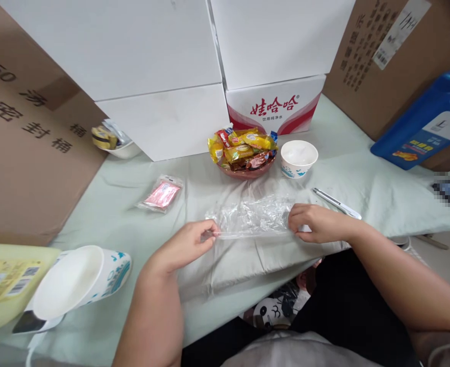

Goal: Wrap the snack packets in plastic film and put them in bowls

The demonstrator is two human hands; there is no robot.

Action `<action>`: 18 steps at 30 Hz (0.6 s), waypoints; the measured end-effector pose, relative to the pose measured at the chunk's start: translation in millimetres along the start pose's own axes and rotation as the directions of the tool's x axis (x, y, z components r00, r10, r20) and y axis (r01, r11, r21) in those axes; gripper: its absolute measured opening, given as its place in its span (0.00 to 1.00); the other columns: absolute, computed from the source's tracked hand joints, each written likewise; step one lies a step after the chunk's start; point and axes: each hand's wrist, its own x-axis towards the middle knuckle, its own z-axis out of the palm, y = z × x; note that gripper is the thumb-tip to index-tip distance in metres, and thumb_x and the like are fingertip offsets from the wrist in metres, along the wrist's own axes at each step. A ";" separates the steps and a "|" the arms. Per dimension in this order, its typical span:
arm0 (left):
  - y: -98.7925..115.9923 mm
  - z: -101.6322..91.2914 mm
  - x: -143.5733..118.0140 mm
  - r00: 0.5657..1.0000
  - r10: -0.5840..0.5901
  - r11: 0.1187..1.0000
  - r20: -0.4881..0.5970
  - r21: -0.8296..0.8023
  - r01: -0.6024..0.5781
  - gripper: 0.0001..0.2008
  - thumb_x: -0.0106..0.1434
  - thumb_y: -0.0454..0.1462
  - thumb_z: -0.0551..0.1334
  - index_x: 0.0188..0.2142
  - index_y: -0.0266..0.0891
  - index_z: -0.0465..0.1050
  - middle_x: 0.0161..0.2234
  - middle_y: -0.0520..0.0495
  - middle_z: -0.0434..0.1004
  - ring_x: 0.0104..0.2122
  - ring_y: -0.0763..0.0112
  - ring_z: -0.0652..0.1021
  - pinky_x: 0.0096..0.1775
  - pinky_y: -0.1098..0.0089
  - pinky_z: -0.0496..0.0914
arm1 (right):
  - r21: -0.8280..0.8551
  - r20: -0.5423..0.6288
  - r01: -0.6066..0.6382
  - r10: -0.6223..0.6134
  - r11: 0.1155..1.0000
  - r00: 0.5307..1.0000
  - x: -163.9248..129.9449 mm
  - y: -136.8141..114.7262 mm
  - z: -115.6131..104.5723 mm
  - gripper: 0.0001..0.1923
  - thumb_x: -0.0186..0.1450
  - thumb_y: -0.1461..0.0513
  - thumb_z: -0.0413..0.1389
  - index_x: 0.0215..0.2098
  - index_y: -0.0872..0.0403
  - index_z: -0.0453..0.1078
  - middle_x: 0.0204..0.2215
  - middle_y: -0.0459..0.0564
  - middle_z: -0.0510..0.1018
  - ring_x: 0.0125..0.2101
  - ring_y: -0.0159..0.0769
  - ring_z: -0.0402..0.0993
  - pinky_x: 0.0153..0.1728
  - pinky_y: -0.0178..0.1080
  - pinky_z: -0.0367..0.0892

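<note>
A crinkled clear plastic bag (253, 216) lies stretched out between my two hands on the pale green cloth. My left hand (196, 242) pinches its near left corner between thumb and fingers. At the right end, my right hand (313, 223) has its fingers closed on the bag's edge. Just beyond the bag stands a reddish bowl (246, 174) heaped with wrapped snacks (244, 145) in yellow, red and brown. To the left lies a small clear packet with pink contents (161, 193). A pen (338, 204) rests beyond my right wrist.
A paper bowl (299, 159) stands right of the snacks. White boxes (159, 122) line the back, with brown cartons (22, 153) at both sides. A blue bottle (424, 125) leans at right. A large paper cup (83, 280) and a yellow jug (10, 280) are at left.
</note>
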 end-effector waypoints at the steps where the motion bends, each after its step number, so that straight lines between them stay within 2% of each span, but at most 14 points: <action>1: -0.6 -1.3 -0.7 1.000 -0.026 0.998 0.018 -0.052 0.026 0.06 0.57 0.37 0.55 0.31 0.42 0.70 0.33 0.50 0.77 0.36 0.67 0.77 0.37 0.69 0.70 | 0.047 0.010 -0.036 0.035 0.998 0.999 -2.4 0.5 -2.1 0.07 0.59 0.68 0.52 0.31 0.52 0.71 0.32 0.47 0.76 0.36 0.35 0.71 0.40 0.37 0.64; 3: -4.9 -2.0 0.6 0.998 -0.062 0.990 0.021 -0.127 0.064 0.06 0.58 0.39 0.55 0.31 0.42 0.69 0.30 0.51 0.76 0.33 0.67 0.77 0.36 0.70 0.70 | 0.122 0.021 -0.147 0.146 0.982 0.989 -5.7 3.0 -5.5 0.07 0.61 0.67 0.51 0.34 0.52 0.70 0.30 0.45 0.77 0.30 0.33 0.71 0.33 0.35 0.64; 5: -12.6 0.1 5.3 0.994 -0.109 0.985 -0.034 -0.140 0.103 0.06 0.59 0.41 0.56 0.32 0.42 0.68 0.26 0.52 0.76 0.30 0.68 0.77 0.34 0.69 0.69 | 0.182 -0.006 -0.261 0.266 0.948 0.964 -5.2 7.5 -6.2 0.05 0.63 0.65 0.50 0.35 0.52 0.67 0.27 0.44 0.77 0.26 0.32 0.70 0.29 0.34 0.62; 8: -25.4 6.6 15.0 0.970 -0.186 0.981 -0.156 -0.081 0.175 0.07 0.59 0.41 0.56 0.33 0.42 0.68 0.25 0.53 0.75 0.26 0.69 0.76 0.32 0.69 0.68 | 0.255 -0.114 -0.354 0.392 0.900 0.913 2.2 15.7 -1.3 0.05 0.65 0.63 0.48 0.36 0.52 0.66 0.25 0.43 0.77 0.25 0.32 0.72 0.29 0.34 0.63; 11: -31.3 12.4 22.3 0.943 -0.244 0.969 -0.227 -0.028 0.244 0.06 0.60 0.41 0.56 0.34 0.43 0.68 0.26 0.53 0.75 0.24 0.70 0.75 0.31 0.69 0.67 | 0.257 -0.221 -0.432 0.488 0.864 0.844 13.9 21.5 8.4 0.07 0.66 0.62 0.47 0.37 0.52 0.67 0.24 0.44 0.77 0.24 0.33 0.72 0.28 0.34 0.64; 13: -30.3 14.6 25.0 0.928 -0.268 0.956 -0.260 0.045 0.288 0.06 0.60 0.41 0.56 0.34 0.43 0.68 0.26 0.53 0.75 0.23 0.69 0.75 0.30 0.69 0.66 | 0.188 -0.281 -0.506 0.540 0.842 0.794 22.0 23.2 16.4 0.08 0.66 0.62 0.47 0.38 0.52 0.68 0.23 0.44 0.76 0.24 0.34 0.73 0.29 0.34 0.63; 15: -27.2 15.3 26.5 0.916 -0.276 0.932 -0.292 0.151 0.329 0.05 0.60 0.41 0.57 0.33 0.44 0.69 0.25 0.52 0.75 0.24 0.67 0.75 0.29 0.69 0.64 | 0.049 -0.344 -0.585 0.564 0.809 0.751 29.1 23.5 24.3 0.08 0.67 0.61 0.48 0.38 0.52 0.69 0.24 0.47 0.77 0.27 0.36 0.74 0.30 0.35 0.62; 18: -23.4 13.7 26.2 0.888 -0.325 0.867 -0.325 0.273 0.417 0.05 0.59 0.42 0.59 0.32 0.44 0.70 0.25 0.50 0.75 0.27 0.62 0.75 0.29 0.68 0.63 | -0.145 -0.392 -0.662 0.572 0.735 0.720 35.2 22.3 32.5 0.10 0.69 0.57 0.49 0.41 0.53 0.69 0.33 0.52 0.80 0.33 0.40 0.75 0.31 0.37 0.61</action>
